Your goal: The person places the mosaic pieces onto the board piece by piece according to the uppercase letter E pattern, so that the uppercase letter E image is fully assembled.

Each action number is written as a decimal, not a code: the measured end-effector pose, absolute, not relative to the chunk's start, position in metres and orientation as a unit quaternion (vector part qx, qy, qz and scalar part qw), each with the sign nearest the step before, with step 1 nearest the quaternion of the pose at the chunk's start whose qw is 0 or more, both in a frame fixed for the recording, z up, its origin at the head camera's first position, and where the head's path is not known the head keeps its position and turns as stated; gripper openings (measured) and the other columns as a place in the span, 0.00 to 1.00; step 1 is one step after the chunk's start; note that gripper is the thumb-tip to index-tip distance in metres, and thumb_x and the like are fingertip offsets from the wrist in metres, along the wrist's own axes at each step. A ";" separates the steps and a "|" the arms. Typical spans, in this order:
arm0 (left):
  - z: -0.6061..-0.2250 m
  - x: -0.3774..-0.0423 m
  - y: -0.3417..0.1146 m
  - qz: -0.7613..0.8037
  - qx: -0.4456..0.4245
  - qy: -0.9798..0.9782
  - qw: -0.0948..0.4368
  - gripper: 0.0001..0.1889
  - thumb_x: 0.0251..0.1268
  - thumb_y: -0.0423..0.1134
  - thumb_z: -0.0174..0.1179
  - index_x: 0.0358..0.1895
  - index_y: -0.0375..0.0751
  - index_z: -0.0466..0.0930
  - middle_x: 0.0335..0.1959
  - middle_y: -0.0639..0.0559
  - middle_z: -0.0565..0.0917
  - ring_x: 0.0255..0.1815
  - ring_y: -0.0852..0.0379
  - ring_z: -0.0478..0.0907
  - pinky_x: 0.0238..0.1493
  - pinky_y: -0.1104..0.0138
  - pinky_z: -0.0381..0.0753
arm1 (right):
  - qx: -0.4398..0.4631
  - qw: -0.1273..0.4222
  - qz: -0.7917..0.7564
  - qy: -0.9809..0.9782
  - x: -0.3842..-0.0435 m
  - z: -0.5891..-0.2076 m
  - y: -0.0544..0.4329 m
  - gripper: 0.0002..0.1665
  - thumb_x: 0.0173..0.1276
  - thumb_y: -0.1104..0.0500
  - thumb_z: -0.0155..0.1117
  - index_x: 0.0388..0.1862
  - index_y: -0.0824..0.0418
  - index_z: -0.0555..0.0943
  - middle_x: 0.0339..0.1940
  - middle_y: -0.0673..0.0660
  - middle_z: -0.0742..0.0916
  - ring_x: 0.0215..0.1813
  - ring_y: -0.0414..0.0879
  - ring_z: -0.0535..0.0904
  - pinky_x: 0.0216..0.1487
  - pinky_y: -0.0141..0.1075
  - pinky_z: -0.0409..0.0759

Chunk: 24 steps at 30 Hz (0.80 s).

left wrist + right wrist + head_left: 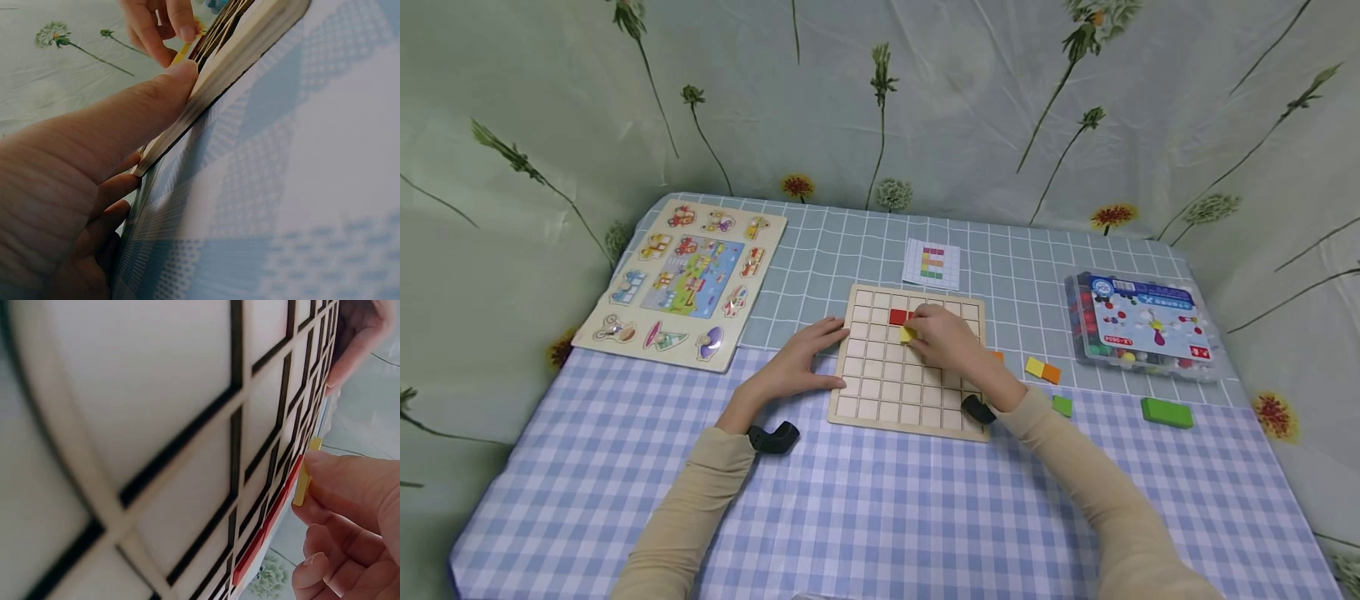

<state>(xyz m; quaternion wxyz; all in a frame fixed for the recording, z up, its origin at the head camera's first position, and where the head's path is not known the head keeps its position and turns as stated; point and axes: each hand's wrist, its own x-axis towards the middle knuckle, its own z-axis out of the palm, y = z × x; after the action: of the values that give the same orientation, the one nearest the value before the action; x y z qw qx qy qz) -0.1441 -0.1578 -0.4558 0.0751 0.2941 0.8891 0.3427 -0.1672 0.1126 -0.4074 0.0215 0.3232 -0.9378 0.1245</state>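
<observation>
A wooden grid board (871,392) lies in the middle of the table. In its upper part sits a red square tile (898,317), with more red beside it partly covered by fingers. My right hand (946,337) pinches a yellow square tile (305,478) between thumb and fingers, just over the board below the red tiles. The left hand (801,360) rests against the board's left edge, thumb and fingers spread and touching the rim. In the left wrist view the left thumb (134,109) presses on the board's side.
Right of the board lie a yellow tile (1035,367), an orange tile (1051,374), a green tile (1062,406) and a green block (1167,412). A pattern card (932,264) lies behind it. A picture puzzle (700,275) is at left, a plastic box (1146,325) at right.
</observation>
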 end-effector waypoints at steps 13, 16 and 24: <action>-0.457 -0.145 -0.158 0.341 0.295 0.889 0.079 0.44 0.48 0.47 0.71 0.69 0.36 0.63 0.72 0.38 0.60 0.75 0.38 0.51 0.72 0.43 0.53 | 0.321 -0.008 0.119 -0.940 -0.172 -0.410 0.099 0.11 0.60 0.60 0.67 0.41 0.62 0.85 0.35 0.56 0.82 0.36 0.46 0.76 0.35 0.34 0.79; -0.457 -0.145 -0.158 0.340 0.295 0.889 0.079 0.44 0.48 0.48 0.71 0.69 0.36 0.62 0.72 0.38 0.60 0.75 0.39 0.51 0.72 0.43 0.53 | 0.322 -0.011 0.118 -0.939 -0.173 -0.409 0.096 0.11 0.60 0.59 0.68 0.42 0.62 0.85 0.35 0.56 0.83 0.36 0.46 0.76 0.34 0.34 0.79; -0.457 -0.146 -0.157 0.340 0.287 0.891 0.088 0.44 0.49 0.48 0.70 0.70 0.37 0.61 0.73 0.40 0.59 0.76 0.40 0.50 0.73 0.45 0.52 | 0.312 -0.012 0.125 -0.942 -0.174 -0.406 0.103 0.11 0.60 0.59 0.67 0.42 0.60 0.85 0.36 0.55 0.84 0.39 0.46 0.79 0.36 0.35 0.81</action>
<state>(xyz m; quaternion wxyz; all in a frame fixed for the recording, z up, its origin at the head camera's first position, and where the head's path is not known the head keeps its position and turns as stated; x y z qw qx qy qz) -0.1460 -0.1573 -0.4566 0.0882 0.2868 0.8913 0.3398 -0.1743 0.1030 -0.4056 -0.0124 0.3117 -0.9418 0.1251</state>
